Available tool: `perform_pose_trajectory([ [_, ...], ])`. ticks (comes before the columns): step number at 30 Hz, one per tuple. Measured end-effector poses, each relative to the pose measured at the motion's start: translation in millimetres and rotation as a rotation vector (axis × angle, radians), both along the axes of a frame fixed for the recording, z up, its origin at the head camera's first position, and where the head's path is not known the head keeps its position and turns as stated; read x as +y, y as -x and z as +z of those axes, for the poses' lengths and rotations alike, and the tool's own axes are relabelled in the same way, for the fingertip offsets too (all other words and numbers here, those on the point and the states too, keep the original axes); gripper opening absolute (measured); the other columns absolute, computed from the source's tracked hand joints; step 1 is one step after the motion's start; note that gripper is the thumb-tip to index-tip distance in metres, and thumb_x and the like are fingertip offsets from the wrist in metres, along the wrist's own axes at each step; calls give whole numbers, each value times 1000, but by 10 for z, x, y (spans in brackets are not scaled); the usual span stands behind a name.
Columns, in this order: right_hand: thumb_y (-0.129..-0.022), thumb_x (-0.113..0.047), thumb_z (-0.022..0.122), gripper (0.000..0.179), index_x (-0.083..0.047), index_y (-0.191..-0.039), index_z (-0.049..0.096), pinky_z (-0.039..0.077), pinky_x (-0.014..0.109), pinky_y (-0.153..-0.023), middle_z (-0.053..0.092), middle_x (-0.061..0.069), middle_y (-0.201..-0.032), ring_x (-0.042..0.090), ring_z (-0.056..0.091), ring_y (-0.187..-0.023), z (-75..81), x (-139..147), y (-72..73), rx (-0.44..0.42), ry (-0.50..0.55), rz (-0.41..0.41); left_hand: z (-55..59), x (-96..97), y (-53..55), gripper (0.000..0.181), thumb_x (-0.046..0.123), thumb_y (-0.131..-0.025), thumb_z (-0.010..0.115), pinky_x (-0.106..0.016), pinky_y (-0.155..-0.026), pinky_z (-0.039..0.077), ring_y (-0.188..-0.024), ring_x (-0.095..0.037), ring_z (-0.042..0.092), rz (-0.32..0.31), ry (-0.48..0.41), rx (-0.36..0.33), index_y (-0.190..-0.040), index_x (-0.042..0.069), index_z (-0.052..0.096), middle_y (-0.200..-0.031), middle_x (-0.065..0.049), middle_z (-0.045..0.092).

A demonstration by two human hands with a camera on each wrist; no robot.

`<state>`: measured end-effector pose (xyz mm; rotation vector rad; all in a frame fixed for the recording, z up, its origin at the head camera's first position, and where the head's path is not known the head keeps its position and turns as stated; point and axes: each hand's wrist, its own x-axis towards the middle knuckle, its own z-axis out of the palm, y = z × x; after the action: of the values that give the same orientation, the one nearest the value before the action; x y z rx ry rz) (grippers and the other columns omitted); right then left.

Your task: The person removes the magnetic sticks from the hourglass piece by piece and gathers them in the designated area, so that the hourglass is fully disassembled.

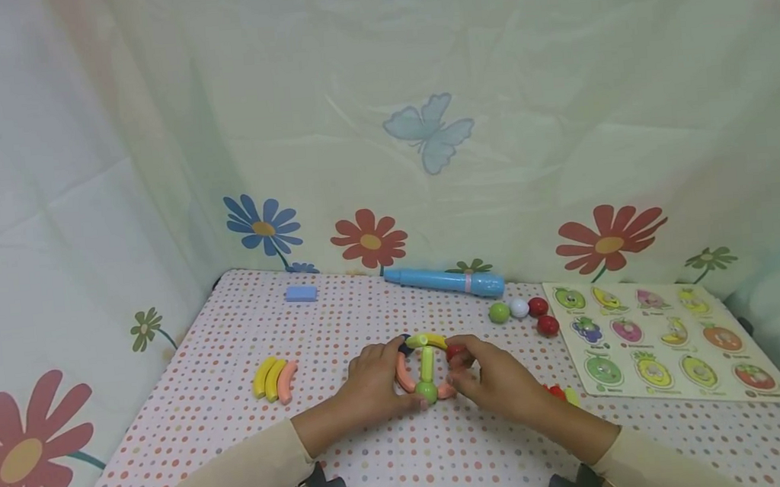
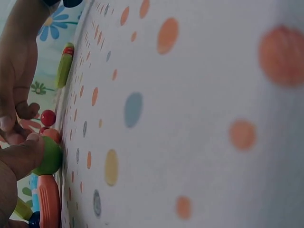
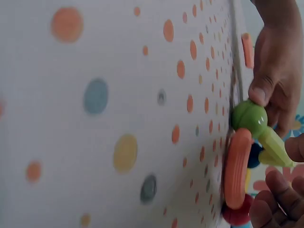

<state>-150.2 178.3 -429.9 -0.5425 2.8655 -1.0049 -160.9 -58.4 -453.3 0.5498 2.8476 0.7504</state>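
Holding the ring (image 1: 406, 378) on the table (image 1: 394, 476), my left hand (image 1: 372, 382) | my right hand (image 1: 500, 380) at the red ball (image 1: 453, 351), grip unclear | right wrist view: 1 whole pink stick (image 3: 237, 166), partly hidden in head view

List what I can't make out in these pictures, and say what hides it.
Head view: part of the red ball in the toy ring, covered by the right hand.
Right wrist view: that hand's full grip, cut off by the right edge.
Head view: part of the dark blue ball, behind the left hand.
Head view: how many red pieces lie by the right forearm, which partly covers them.
Head view: captions on the fruit sheet, too small.
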Motion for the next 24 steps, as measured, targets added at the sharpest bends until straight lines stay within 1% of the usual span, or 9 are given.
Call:
perform_pose_trajectory([
  [3, -88, -11, 80, 54, -11, -136, 56, 50, 28, -68, 66, -5, -100, 11, 57, -82, -24, -122, 2, -23, -1, -26, -8, -8, 1, 105, 57, -79, 84, -57, -111, 33, -139, -31, 40, -6, 1, 9, -157, 5, 36, -146, -17, 50],
  [5, -87, -10, 80, 55, -11, -136, 55, 50, 29, -70, 66, -3, -102, 11, 57, -83, -36, -182, 4, -33, 2, -47, -15, -9, 0, 105, 57, -79, 84, -57, -110, 33, -139, -31, 41, -6, 1, 11, -157, 5, 36, -146, -17, 50],
  [8, -87, -13, 81, 57, -12, -137, 53, 50, 27, -69, 67, -4, -102, 10, 56, -81, -54, -247, 8, -41, 3, -69, -20, -2, -2, 105, 57, -79, 84, -57, -110, 34, -139, -32, 41, -6, 0, 17, -156, 4, 37, -145, -17, 50],
  [13, -89, -16, 81, 57, -12, -137, 51, 51, 27, -70, 66, -8, -97, 7, 56, -79, -77, -300, 16, -56, 4, -54, -8, 2, -6, 105, 56, -78, 85, -57, -110, 34, -139, -32, 41, -10, 9, 19, -156, 4, 36, -146, -17, 50],
  [17, -90, -15, 80, 58, -9, -138, 48, 51, 27, -68, 66, -9, -93, 8, 57, -76, -93, -320, 18, -67, 15, -33, -1, 0, -8, 105, 56, -78, 85, -57, -110, 34, -139, -32, 41, -12, 5, 21, -156, 4, 36, -146, -17, 50],
  [24, -92, -18, 78, 58, -10, -138, 45, 53, 31, -75, 69, -10, -93, 4, 63, -82, -134, -329, 14, -53, 29, -25, -5, 2, -2, 106, 57, -78, 85, -57, -109, 34, -139, -32, 41, -8, 10, 26, -156, 4, 37, -146, -16, 51],
])
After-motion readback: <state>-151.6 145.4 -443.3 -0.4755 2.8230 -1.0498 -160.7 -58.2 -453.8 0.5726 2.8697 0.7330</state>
